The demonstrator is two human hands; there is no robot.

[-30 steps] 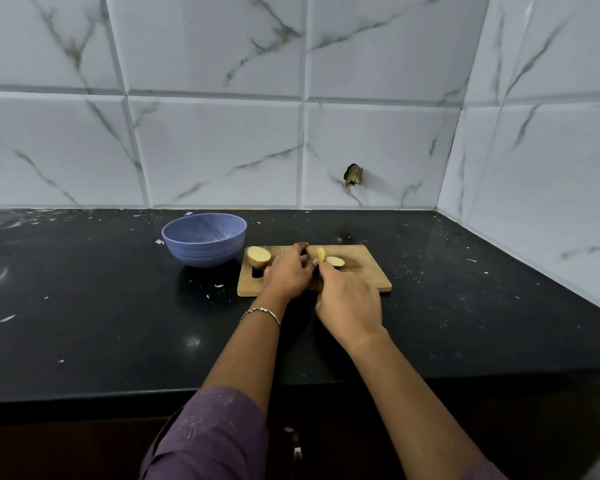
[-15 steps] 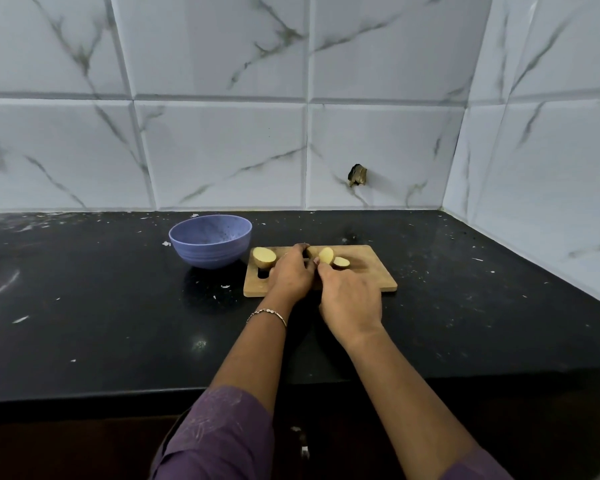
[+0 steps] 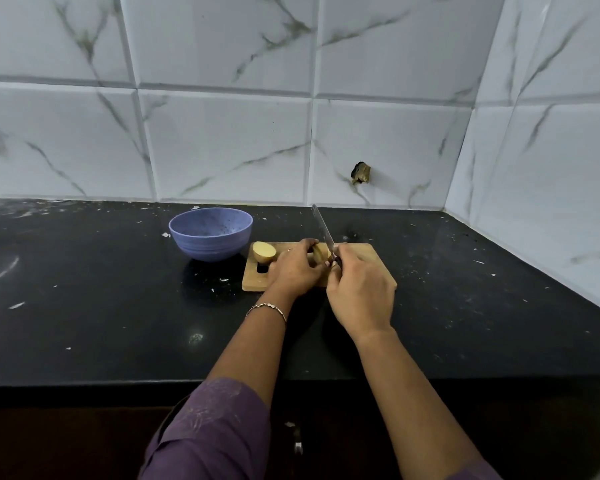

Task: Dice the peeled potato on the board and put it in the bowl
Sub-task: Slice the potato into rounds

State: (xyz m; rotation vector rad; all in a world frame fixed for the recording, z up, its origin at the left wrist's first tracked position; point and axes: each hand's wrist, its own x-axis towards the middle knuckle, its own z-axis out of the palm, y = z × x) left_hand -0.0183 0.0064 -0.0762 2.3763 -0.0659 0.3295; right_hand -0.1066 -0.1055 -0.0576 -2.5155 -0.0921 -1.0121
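A small wooden cutting board (image 3: 374, 268) lies on the black counter. One potato half (image 3: 264, 251) sits cut face up at the board's left end. My left hand (image 3: 297, 268) curls its fingers over another potato piece (image 3: 321, 252) at the board's middle. My right hand (image 3: 361, 292) grips a knife (image 3: 323, 228) by the handle; the blade points up and away, just right of the held piece. A blue bowl (image 3: 211, 233) stands left of the board; I see nothing in it.
The black counter (image 3: 101, 306) carries scattered white specks and smears. Its front edge runs below my forearms. Marble-tiled walls close the back and the right side, with a small dark fitting (image 3: 361, 173) on the back wall.
The knife blade has risen from the board and now points up and away. The loose slices seen earlier right of my left hand no longer show. The camera moved closer.
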